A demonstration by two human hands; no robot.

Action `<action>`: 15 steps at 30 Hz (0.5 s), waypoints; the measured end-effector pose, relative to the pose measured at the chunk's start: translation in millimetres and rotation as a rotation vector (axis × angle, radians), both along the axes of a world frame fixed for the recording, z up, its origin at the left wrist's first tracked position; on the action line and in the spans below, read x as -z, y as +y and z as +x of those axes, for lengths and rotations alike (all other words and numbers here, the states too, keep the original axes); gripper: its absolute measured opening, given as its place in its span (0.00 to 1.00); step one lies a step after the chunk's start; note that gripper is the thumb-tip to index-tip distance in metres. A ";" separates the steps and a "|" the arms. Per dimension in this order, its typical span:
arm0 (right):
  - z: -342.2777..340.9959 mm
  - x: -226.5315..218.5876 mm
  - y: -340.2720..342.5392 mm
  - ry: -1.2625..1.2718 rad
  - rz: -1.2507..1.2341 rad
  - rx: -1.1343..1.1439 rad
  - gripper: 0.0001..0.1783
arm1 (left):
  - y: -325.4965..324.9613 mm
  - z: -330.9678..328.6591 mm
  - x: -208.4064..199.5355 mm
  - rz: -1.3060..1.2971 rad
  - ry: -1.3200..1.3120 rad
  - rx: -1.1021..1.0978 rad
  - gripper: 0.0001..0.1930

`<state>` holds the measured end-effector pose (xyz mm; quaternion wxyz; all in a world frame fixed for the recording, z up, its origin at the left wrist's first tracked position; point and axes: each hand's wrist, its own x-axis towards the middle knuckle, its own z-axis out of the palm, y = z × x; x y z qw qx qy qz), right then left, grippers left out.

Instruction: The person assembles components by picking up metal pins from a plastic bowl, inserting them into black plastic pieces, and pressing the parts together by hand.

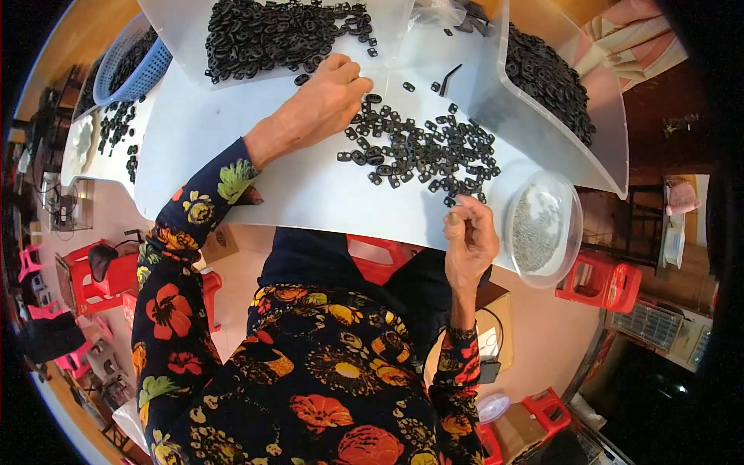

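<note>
Small black plastic parts, each with two holes, lie in a loose pile (426,151) on the white tabletop (232,186). My left hand (335,91) is at the pile's far left edge, its fingers curled down; whatever lies under the fingertips is hidden. Close to the table's front edge, my right hand (471,232) has thumb and forefinger drawn together beside the nearest black parts. Whether a part sits between them is too small to tell. A clear round tub (572,205) holding many tiny silvery pins (535,232) stands just right of that hand.
A translucent tray (177,31) heaped with black parts is at the far left, and a translucent bin (496,101) of them stands at the right. Black tweezers (448,79) lie beyond the pile. More parts fill a blue basket (160,60). Red stools (597,283) stand around the table.
</note>
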<state>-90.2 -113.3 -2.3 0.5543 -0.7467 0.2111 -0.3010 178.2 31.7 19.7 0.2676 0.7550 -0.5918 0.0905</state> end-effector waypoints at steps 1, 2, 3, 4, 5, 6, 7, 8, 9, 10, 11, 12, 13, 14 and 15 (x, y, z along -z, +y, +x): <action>0.1 0.1 0.0 -0.001 0.000 0.002 0.13 | -4.4 1.9 -0.4 0.031 -0.030 0.021 0.13; 0.3 0.3 -0.2 -0.008 -0.032 -0.021 0.13 | -8.0 3.7 -0.7 0.062 -0.061 0.043 0.12; 0.7 0.2 -0.4 -0.014 -0.063 -0.044 0.13 | -10.6 4.9 -0.2 0.063 -0.063 0.044 0.12; 0.8 0.6 -0.6 -0.014 -0.063 -0.039 0.13 | -15.1 5.4 2.0 0.104 -0.093 0.040 0.11; 1.5 0.7 0.0 -0.009 -0.051 -0.019 0.13 | -18.5 6.4 3.5 0.146 -0.123 0.036 0.09; 1.9 0.6 -0.3 -0.005 -0.037 0.000 0.13 | -21.1 9.2 4.0 0.146 -0.124 0.039 0.09; 1.5 0.0 -0.5 -0.005 -0.035 0.004 0.13 | -23.0 11.3 0.0 0.168 -0.163 0.041 0.07; 1.2 -0.7 -0.7 0.004 -0.031 0.002 0.12 | -24.1 12.3 -4.0 0.190 -0.202 0.043 0.06; 0.8 -1.0 -0.8 0.013 -0.027 0.000 0.12 | -22.4 13.4 -7.8 0.193 -0.203 0.047 0.06; 0.2 -1.2 -1.6 0.014 -0.027 0.008 0.12 | -20.7 15.7 -11.2 0.240 -0.305 0.050 0.03; -0.3 -1.3 -2.2 0.018 -0.048 0.007 0.12 | -21.5 16.9 -12.5 0.286 -0.408 0.053 0.03; -1.1 -1.4 -2.6 0.023 -0.069 0.008 0.12 | -25.8 16.5 -9.6 0.282 -0.408 0.061 0.03; -0.2 -1.7 -2.0 0.020 -0.070 0.008 0.12 | -27.7 15.7 -6.8 0.178 -0.246 0.065 0.03; 0.5 -1.7 -1.2 0.012 -0.057 0.000 0.12 | -30.4 14.8 -3.9 0.073 -0.085 0.070 0.03; 1.2 -1.5 -0.5 0.004 -0.045 -0.008 0.12 | -36.0 14.8 -1.2 0.070 -0.087 0.071 0.03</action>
